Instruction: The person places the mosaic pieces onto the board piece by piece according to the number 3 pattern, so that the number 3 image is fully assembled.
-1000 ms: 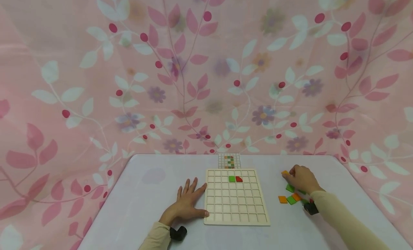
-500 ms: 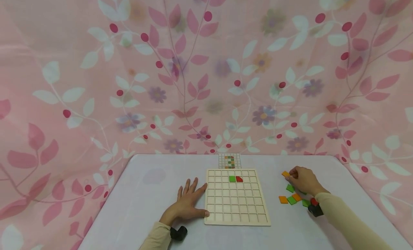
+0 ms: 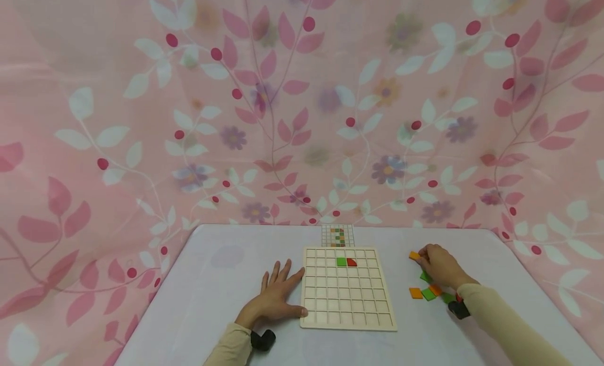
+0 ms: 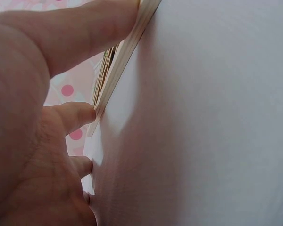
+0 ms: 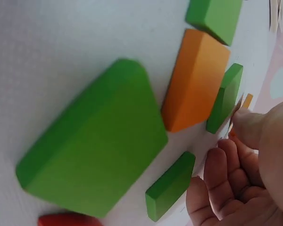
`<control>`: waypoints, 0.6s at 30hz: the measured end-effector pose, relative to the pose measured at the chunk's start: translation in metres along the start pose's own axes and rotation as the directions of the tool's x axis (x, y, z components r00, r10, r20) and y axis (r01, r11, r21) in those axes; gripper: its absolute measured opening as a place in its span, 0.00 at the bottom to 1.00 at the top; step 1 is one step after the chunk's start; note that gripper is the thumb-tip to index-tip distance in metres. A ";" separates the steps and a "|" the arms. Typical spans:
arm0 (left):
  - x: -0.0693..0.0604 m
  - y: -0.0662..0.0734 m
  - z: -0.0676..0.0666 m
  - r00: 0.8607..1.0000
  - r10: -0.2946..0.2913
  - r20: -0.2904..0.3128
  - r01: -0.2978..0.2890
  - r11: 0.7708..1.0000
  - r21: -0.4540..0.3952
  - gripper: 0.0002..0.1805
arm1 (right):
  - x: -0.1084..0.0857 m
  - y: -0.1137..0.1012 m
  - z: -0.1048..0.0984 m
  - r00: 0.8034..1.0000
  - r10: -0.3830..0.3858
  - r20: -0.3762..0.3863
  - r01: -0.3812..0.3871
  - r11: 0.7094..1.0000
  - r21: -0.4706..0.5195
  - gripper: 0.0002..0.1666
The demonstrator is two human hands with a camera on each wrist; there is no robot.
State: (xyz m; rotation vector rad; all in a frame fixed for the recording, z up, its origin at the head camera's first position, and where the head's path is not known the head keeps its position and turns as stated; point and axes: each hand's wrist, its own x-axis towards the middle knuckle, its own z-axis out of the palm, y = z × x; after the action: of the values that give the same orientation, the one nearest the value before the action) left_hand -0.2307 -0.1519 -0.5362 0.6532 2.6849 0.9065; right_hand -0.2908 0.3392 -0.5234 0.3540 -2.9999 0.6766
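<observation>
My left hand (image 3: 271, 301) lies spread at the left side of the pale gridded board (image 3: 325, 294), thumb and index fingertip touching its edge. The left wrist view shows the extended fingers of this hand (image 4: 26, 136) along the board's side (image 4: 114, 77). Near the upper row sit a green square (image 3: 341, 261) and a red rounded piece (image 3: 351, 262). To the board's right, my right hand (image 3: 444, 267) pinches an orange tile (image 3: 414, 256), with curled fingers partly hiding it. In the right wrist view the orange tile (image 5: 248, 100) shows beyond the thumb of the hand (image 5: 273, 157).
Loose tiles lie below the right hand: an orange square (image 3: 416, 293), a green one (image 3: 428, 294), another orange one (image 3: 436, 290) and several more, partly covered. A small card with a coloured grid (image 3: 326, 235) stands behind the board. A floral cloth hangs behind the table.
My right hand and the orange tile have shifted slightly left. The left hand stays at the board, and the whole view has moved a little.
</observation>
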 end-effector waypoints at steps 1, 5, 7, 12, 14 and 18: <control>0.000 0.000 0.000 1.000 -0.001 0.002 0.001 1.000 -0.001 0.59 | 0.000 -0.001 0.000 1.000 0.003 -0.001 -0.002 1.000 0.007 0.13; 0.000 0.000 0.000 1.000 -0.010 0.008 0.010 1.000 0.008 0.58 | 0.003 -0.006 0.003 1.000 0.007 0.001 -0.007 0.999 0.052 0.14; 0.000 0.001 0.000 1.000 -0.007 0.006 0.007 1.000 0.005 0.58 | 0.004 -0.010 0.005 1.000 0.017 0.001 -0.017 0.997 0.069 0.14; -0.001 0.001 0.000 1.000 0.005 0.002 -0.005 1.000 0.001 0.57 | 0.008 -0.025 0.011 1.000 0.029 0.001 -0.029 0.995 0.091 0.14; -0.001 0.000 0.000 1.000 0.008 0.003 -0.008 1.000 0.000 0.57 | 0.009 -0.030 0.012 1.000 0.024 -0.004 -0.023 0.995 0.097 0.13; -0.001 0.000 0.000 1.000 0.012 0.005 -0.012 1.000 0.000 0.57 | 0.010 -0.040 0.016 1.000 0.012 -0.018 -0.010 0.994 0.109 0.13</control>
State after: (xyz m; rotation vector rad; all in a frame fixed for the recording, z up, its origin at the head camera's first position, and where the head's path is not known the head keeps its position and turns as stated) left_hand -0.2302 -0.1528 -0.5360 0.6715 2.6797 0.9063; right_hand -0.2914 0.2952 -0.5198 0.3339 -2.9571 0.8416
